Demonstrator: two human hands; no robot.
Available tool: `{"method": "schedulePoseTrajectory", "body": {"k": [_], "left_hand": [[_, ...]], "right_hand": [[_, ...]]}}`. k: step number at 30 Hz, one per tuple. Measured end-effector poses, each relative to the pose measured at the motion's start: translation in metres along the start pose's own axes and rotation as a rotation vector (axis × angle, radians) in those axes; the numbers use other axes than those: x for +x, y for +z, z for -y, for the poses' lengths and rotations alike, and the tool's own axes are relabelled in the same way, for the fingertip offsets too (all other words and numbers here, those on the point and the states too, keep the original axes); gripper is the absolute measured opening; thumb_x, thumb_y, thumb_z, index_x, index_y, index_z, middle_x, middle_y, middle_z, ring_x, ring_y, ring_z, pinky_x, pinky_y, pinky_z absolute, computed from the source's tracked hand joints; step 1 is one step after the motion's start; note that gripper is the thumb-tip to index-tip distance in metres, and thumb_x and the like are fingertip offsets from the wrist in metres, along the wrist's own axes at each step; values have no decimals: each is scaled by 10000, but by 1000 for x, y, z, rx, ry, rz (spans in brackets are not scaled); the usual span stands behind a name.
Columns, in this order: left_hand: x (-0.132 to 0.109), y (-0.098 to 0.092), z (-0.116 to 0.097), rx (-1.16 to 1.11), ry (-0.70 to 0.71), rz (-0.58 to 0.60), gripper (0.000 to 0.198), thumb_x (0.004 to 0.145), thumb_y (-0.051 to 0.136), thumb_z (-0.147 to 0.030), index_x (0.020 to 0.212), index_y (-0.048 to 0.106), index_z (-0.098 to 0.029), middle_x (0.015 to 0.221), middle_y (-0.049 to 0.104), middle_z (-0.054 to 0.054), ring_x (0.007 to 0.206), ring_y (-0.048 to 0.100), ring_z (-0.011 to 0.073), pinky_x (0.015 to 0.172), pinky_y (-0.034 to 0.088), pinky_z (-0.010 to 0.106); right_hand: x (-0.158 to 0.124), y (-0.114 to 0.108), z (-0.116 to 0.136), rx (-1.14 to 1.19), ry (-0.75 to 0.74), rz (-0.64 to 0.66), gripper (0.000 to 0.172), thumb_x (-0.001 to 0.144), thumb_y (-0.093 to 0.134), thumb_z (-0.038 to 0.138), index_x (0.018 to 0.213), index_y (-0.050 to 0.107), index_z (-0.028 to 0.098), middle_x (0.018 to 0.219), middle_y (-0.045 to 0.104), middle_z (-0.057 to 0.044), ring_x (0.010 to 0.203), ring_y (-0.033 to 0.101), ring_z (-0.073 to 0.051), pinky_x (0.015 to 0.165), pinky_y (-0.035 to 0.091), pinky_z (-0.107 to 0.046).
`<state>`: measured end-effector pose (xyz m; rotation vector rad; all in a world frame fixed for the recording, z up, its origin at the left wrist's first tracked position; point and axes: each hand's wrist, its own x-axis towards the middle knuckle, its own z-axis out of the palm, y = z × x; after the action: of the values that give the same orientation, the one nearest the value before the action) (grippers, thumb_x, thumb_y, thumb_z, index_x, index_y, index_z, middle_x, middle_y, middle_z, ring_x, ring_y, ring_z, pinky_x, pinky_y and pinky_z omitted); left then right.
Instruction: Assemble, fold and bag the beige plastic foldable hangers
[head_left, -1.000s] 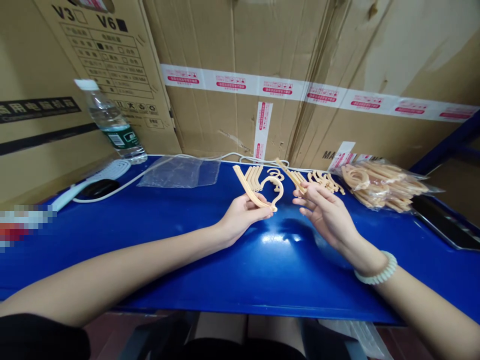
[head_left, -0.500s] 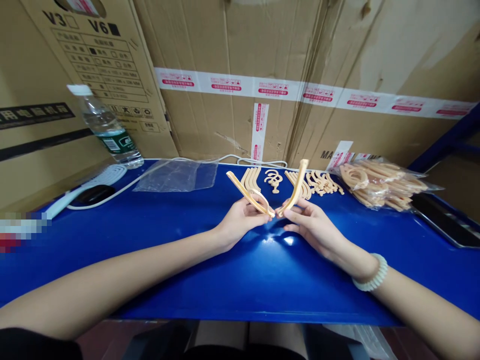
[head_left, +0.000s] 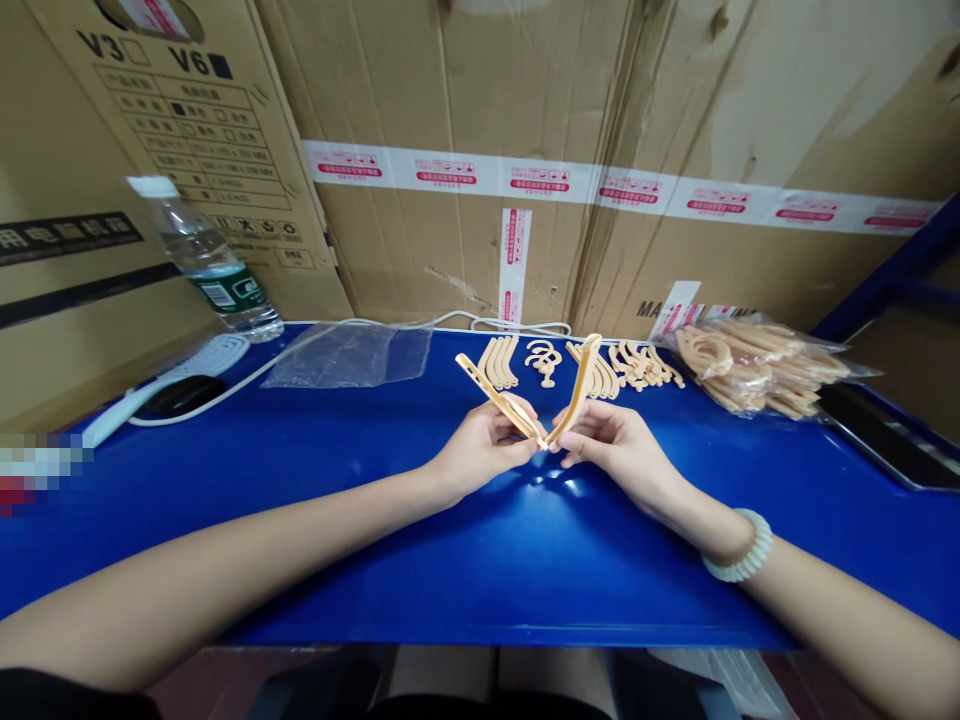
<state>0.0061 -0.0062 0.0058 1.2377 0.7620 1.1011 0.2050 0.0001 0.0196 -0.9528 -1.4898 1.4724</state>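
Observation:
My left hand (head_left: 484, 445) is closed on a beige plastic hanger arm (head_left: 484, 382), which slants up to the left. A second curved hanger arm (head_left: 583, 385) rises to the right, pinched near its lower end by my right hand (head_left: 619, 445). The two lower ends meet between my fingertips in a V shape; whether they are joined I cannot tell. Behind my hands lie more hanger arms (head_left: 499, 362) in a row, a few hanger hooks (head_left: 544, 358), another row of arms (head_left: 604, 378) and a heap of small beige pieces (head_left: 643, 365).
On the blue table (head_left: 465, 570), a clear bag of beige parts (head_left: 757, 365) lies at the back right beside a dark phone-like device (head_left: 892, 435). A flat plastic bag (head_left: 349, 355), a white cable, a black mouse (head_left: 186, 394) and a water bottle (head_left: 217, 270) are left. Cardboard stands behind.
The right hanger arm has turned and come down to the left. Its lower end now touches the left arm's end, where a small gap showed before.

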Motion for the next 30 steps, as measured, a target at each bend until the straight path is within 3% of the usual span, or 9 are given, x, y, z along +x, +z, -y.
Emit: {"method": "schedulePoseTrajectory", "body": {"k": [14,23,30], "left_hand": [[-1,-1,8,97,4,-80,319,661,859,-137,902,650,-157,888,781,64,849,751,210,862,577,339],[-3,1,6,71,7,-94,289,665,859,-155,860,646,-153,872,784,61,831,753,204,871,573,339],[0,-1,2,15,-37,-146,282,644,876,-167,833,668,-137,841,770,59,797,733,186,840,560,325]], "right_hand": [[0,-3,-1,-95,-50,-45,285,643,898,332,822,737,180,755,776,-43,671,739,-181,717,635,-335],[1,3,0,-112,-35,-82,340,614,918,384,730,672,178,687,749,-38,651,743,-189,671,641,-320],[2,3,2,-36,-35,-67,346,663,895,349,837,645,186,789,736,-22,687,742,-175,631,638,-285]]}}
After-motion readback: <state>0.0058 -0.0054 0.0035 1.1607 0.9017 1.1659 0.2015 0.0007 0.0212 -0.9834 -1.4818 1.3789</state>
